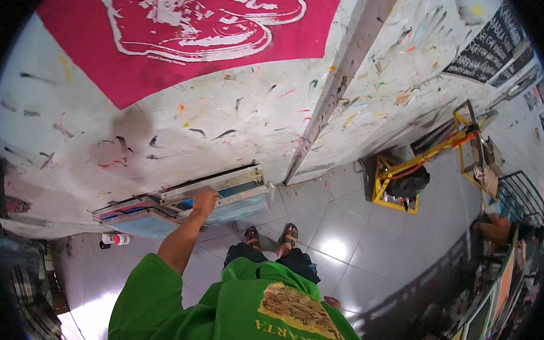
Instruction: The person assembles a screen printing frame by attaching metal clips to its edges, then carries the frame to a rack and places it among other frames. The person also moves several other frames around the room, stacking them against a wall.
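Note:
Several screen-printing frames with pale edges and blue panels lean against the paint-marked wall. My left hand (204, 201) reaches down to the right-hand group, its fingers closed over the upper edge of a screen-printing frame (241, 193). Beside it, to the left, leans another group of screen frames (143, 223), some with dark or reddish edges. Low by my right side, my right hand (333, 302) shows only in small part past the green shirt. Its fingers are hidden, and I cannot see anything in it.
A red printed cloth (198, 49) hangs on the wall (225, 115). A small red-and-white container (116, 239) is on the tiled floor (379, 237), left of the frames. A yellow metal stand (399, 207) with a black bag is at right. More frames (476, 328) crowd the lower right.

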A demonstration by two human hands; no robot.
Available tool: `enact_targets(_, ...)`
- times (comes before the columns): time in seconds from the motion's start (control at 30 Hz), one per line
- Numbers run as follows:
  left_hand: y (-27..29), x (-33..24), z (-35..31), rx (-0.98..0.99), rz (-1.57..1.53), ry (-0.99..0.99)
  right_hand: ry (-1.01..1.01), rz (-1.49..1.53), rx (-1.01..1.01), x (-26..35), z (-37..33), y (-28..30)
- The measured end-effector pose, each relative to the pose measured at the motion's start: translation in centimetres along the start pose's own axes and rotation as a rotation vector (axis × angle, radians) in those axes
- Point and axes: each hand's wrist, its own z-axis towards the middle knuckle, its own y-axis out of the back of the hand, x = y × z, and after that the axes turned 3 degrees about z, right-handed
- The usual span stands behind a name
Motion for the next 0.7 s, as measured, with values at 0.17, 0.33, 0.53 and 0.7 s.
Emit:
enact_targets(0.17, 0.6, 0.0, 1.8, 0.038, 0.11, 0.079, -0.373, -0.036, -0.102, -1.9, -2.5, -2.8)
enact_targets(0.33, -1.5, -0.1, 0.4, -0.355, -0.054, 0.124, -0.095, -0.052, -0.253, -1.0, -4.7, -5.7)
enact_targets(0.53, -8.3, -6.2, -5.7, -0.662, -0.156, 0.195, 0.137, -0.358, -0.347, -12.7, -2.1, -5.6)
enact_targets(0.7, -15.1, -17.1, -11.0, -0.157, -0.064, 0.248, 0.15, -0.384, -0.483, -17.5, -1.7, -1.3)
